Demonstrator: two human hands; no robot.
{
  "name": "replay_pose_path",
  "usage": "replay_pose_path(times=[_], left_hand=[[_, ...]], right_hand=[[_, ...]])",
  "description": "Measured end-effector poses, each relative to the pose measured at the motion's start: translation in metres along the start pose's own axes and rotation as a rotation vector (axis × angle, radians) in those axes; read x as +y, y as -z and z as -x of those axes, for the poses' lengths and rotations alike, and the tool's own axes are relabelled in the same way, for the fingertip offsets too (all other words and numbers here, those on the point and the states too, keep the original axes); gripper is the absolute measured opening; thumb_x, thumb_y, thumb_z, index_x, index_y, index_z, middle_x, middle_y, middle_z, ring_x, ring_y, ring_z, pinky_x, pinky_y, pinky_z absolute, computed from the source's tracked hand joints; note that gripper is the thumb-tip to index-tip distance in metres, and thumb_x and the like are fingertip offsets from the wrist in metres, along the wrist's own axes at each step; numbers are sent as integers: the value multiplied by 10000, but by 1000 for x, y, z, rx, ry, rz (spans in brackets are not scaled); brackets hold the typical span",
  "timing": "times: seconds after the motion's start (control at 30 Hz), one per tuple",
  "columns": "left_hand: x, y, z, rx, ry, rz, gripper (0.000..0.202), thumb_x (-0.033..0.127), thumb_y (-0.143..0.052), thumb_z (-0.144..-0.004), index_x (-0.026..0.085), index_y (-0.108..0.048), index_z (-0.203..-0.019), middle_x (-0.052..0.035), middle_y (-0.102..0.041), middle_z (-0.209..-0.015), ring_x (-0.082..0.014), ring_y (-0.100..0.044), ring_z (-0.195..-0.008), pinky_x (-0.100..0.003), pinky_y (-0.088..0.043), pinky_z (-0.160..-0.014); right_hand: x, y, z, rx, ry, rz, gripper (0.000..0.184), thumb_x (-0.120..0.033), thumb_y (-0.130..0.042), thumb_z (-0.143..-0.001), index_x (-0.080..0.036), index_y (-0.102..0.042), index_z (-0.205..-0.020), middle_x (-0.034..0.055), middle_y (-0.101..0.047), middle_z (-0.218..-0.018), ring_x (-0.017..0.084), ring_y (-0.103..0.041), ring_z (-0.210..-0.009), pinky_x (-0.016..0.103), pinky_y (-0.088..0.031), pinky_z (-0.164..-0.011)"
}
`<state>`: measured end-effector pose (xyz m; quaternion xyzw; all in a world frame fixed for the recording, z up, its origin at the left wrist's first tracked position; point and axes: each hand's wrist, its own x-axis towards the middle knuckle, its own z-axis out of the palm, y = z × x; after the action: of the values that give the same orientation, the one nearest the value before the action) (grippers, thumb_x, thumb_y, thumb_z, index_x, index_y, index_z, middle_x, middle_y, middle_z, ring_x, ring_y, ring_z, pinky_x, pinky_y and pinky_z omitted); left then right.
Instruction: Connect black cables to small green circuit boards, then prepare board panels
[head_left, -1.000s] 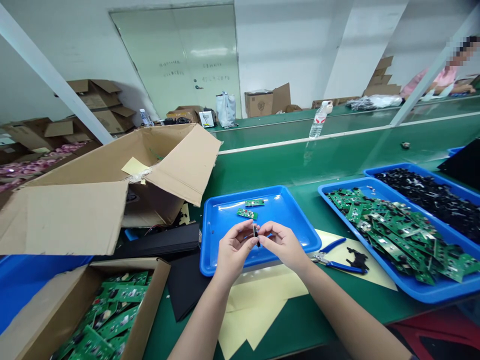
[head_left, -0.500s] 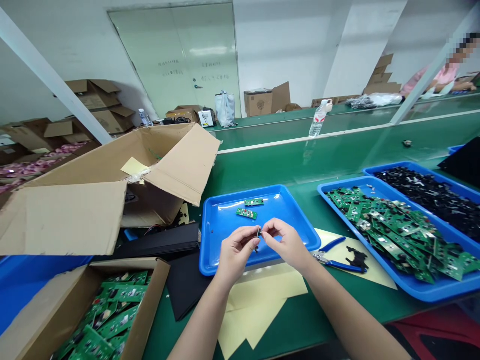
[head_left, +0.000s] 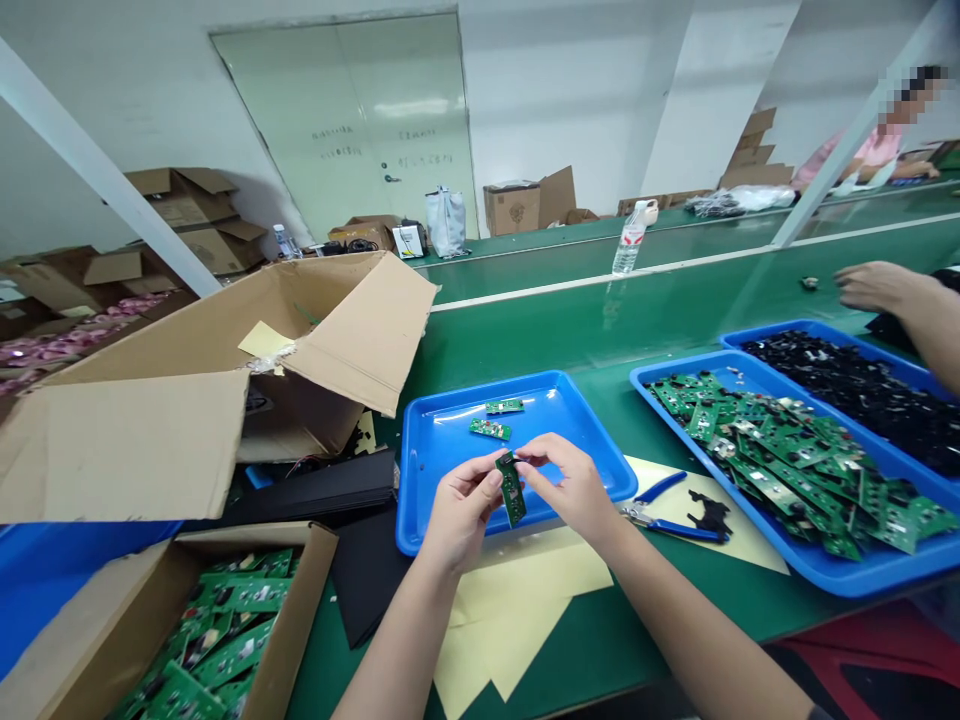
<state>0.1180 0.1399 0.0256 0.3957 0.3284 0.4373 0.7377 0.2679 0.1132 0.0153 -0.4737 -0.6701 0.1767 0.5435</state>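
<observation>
My left hand point(head_left: 461, 510) and my right hand point(head_left: 570, 490) hold a narrow green circuit board point(head_left: 512, 492) upright between them, pinching its top end above a blue plastic tray point(head_left: 442, 470). The board's lower end hangs free over the tray. Two similar small green boards point(head_left: 504, 405) point(head_left: 490, 429) lie in the tray just beyond my fingers. To the right of my right hand lie blue-handled pliers point(head_left: 660, 512) on a yellowish sheet point(head_left: 742, 500).
A blue tray of green boards point(head_left: 795, 460) and a blue tray of black parts point(head_left: 847, 395) stand at right, where a co-worker's hand point(head_left: 874, 287) reaches in. An open cardboard box of boards point(head_left: 225, 620) sits at lower left, below a large open carton point(head_left: 322, 330).
A green board now shows between my fingers, where a small dark part showed earlier. A co-worker's hand has entered at right. The view has shifted slightly.
</observation>
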Motion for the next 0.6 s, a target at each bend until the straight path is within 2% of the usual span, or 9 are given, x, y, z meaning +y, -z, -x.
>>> replay_pose_path(times=[0.23, 0.43, 0.6], left_hand=[[-2, 3, -2, 51, 13, -19, 342, 282, -762, -577, 175, -682, -892, -42, -696, -799, -131, -639, -706, -217, -495, -647], [0, 2, 0, -58, 25, -53, 337, 291, -740, -609, 143, -678, -906, -82, -705, -771, -195, -654, -738, -295, -502, -687], [2, 2, 1, -103, 77, -117, 321, 313, -731, -616, 115, -686, -866, -107, -706, -775, -210, -655, -732, -302, -499, -670]], right_hand=[[5, 0, 1, -1, 135, 224, 145, -192, -449, -848, -195, -588, -808, 67, -624, -760, 176, -580, -733, 311, -466, -671], [6, 1, 1, 71, 172, 299, 157, -178, -446, -845, -195, -602, -851, 74, -623, -772, 183, -578, -745, 318, -474, -674], [4, 2, 3, 105, 195, 312, 183, -172, -440, -850, -195, -615, -897, 85, -627, -805, 188, -582, -770, 323, -480, -691]])
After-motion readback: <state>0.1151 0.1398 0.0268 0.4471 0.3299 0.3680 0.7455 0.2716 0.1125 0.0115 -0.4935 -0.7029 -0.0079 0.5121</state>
